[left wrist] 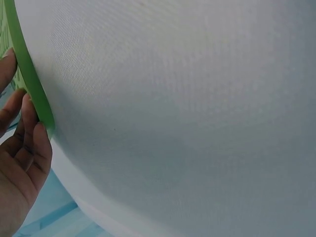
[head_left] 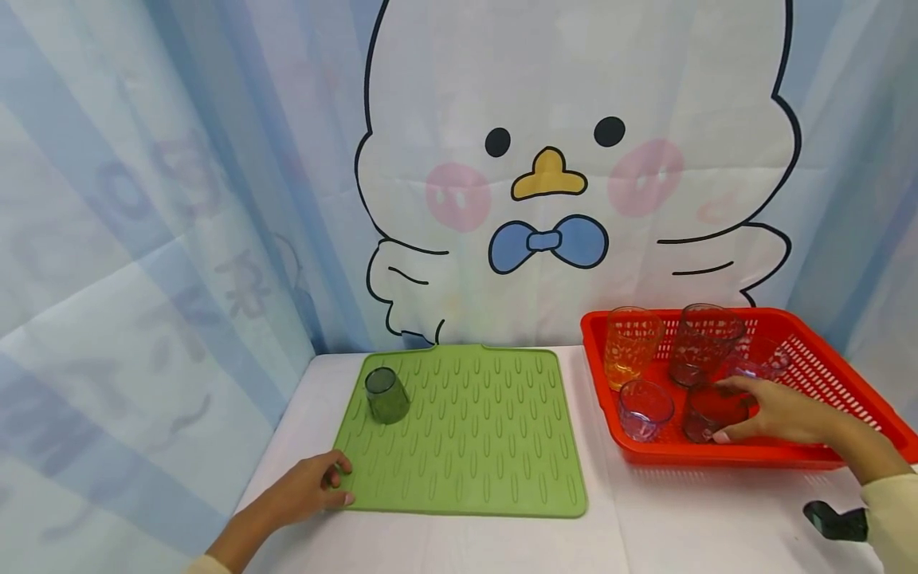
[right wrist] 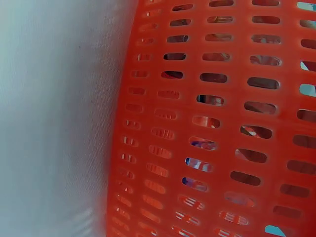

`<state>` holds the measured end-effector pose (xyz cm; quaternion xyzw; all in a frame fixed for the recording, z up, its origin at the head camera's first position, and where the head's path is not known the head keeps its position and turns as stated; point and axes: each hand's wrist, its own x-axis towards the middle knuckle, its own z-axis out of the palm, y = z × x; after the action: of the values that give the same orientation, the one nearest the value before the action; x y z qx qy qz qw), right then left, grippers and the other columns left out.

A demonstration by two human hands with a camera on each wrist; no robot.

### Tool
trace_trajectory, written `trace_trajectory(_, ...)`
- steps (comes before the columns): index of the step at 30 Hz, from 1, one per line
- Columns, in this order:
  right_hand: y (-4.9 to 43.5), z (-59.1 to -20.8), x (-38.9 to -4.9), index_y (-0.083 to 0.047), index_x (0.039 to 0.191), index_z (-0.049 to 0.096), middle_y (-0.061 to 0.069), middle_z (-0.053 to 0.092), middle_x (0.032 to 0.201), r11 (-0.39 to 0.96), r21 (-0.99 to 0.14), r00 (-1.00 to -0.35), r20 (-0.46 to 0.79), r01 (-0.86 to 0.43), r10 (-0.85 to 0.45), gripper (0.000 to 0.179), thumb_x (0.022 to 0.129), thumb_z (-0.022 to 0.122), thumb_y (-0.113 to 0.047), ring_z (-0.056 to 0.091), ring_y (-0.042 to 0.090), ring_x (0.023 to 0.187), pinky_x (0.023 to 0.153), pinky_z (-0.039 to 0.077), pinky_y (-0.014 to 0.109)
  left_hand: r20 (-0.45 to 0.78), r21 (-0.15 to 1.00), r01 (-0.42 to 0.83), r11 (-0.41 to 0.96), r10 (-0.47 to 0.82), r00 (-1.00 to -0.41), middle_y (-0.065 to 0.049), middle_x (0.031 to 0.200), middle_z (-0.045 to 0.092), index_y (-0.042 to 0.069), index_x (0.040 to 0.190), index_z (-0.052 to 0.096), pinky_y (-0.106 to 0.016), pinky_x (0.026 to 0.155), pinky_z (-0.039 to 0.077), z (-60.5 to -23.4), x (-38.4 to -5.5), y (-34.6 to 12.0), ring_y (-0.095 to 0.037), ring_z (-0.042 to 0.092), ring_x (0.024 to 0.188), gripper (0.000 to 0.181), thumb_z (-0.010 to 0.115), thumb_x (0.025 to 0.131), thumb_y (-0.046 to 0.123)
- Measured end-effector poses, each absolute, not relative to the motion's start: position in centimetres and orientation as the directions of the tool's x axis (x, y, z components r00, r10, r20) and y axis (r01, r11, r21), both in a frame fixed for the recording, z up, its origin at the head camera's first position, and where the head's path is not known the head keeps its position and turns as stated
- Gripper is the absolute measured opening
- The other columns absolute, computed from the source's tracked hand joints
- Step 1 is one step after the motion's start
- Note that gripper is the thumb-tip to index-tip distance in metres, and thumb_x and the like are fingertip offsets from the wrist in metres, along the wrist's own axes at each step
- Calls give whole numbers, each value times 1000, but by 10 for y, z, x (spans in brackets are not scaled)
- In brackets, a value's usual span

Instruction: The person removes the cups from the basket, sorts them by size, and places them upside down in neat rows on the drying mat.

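Note:
In the head view, my right hand (head_left: 785, 410) reaches into the red basket (head_left: 724, 457) and grips a short dark tinted glass (head_left: 706, 414), thumb on the near side and fingers over the far side. Around it stand a tall amber glass (head_left: 633, 344), a tall dark glass (head_left: 704, 343), a short clear purplish glass (head_left: 645, 410) and a pinkish glass (head_left: 760, 357). My left hand (head_left: 307, 488) rests at the near left corner of the green mat (head_left: 480, 446), fingers loosely bent at its edge. A dark green tumbler (head_left: 387, 396) sits upside down on the mat's far left.
The mat and basket lie on a white-covered table (head_left: 606, 526). Behind hangs a curtain (head_left: 825, 48) with a cartoon bird. A black strap-like object (head_left: 835, 522) is by my right sleeve. In the right wrist view the slotted basket wall (right wrist: 232, 111) hides the hand.

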<state>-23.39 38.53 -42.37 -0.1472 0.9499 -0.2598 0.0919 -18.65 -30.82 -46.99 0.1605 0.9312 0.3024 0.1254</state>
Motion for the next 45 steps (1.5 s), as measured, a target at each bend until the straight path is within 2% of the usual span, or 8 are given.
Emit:
trace_trajectory(3,384,-423,-233,8,135,49,26,61,124,821,-521,-940,-92,-235,-328,78,78,85,-33,59,39,109,81,57,51,-140,603,225,766,379,-915,0,86,56,4,108,61,-24,63,45,-470,-186,-308,-7,49,73,36,82,84,23)
trace_trajectory(12,380,-420,-229,9,134,50,22,64,121,781,-565,-927,-74,-265,-368,73,80,84,-27,67,28,99,74,55,20,-145,609,234,757,397,-906,-1,85,55,4,106,60,-24,62,44,-469,-188,-309,-7,49,72,36,81,84,23)
trace_trajectory(18,377,-416,-226,6,135,50,19,66,119,817,-516,-946,-39,-257,-322,78,78,86,-31,64,29,102,73,56,23,-122,625,260,736,421,-899,-1,86,55,3,106,61,-25,62,43,-470,-190,-309,-6,48,73,35,81,85,23)
trace_trajectory(24,373,-410,-222,8,137,47,23,65,116,839,-491,-966,20,-235,-259,83,77,87,-34,63,33,100,75,60,45,-110,633,280,722,441,-891,0,87,56,3,106,62,-24,63,44,-469,-189,-307,-5,47,74,33,79,87,25)
trace_trajectory(30,368,-401,-217,7,138,47,22,65,115,840,-484,-968,75,-245,-239,84,77,87,-35,62,33,100,70,55,25,-80,615,315,723,454,-887,0,89,59,5,106,64,-24,64,46,-465,-191,-305,-4,50,75,33,79,87,27)
trace_trajectory(37,363,-388,-207,3,139,48,20,66,113,827,-497,-964,153,-264,-216,82,77,88,-33,58,4,89,65,54,22,-36,592,368,717,479,-877,-1,93,63,3,111,64,-26,68,49,-453,-194,-301,-4,54,80,38,78,88,29)
trace_trajectory(44,344,-372,-192,-2,144,45,25,60,124,811,-512,-956,212,-285,-202,82,80,85,-31,59,34,102,63,55,21,-17,563,350,749,434,-901,-2,97,65,3,113,65,-26,71,51,-445,-191,-288,-7,58,83,36,76,90,30)
trace_trajectory(45,339,-370,-190,-4,144,46,24,61,124,811,-510,-954,227,-287,-196,81,80,86,-32,60,32,103,63,55,21,-11,554,345,758,421,-907,-1,96,65,4,112,66,-26,71,51,-444,-191,-285,-7,58,83,36,75,90,30)
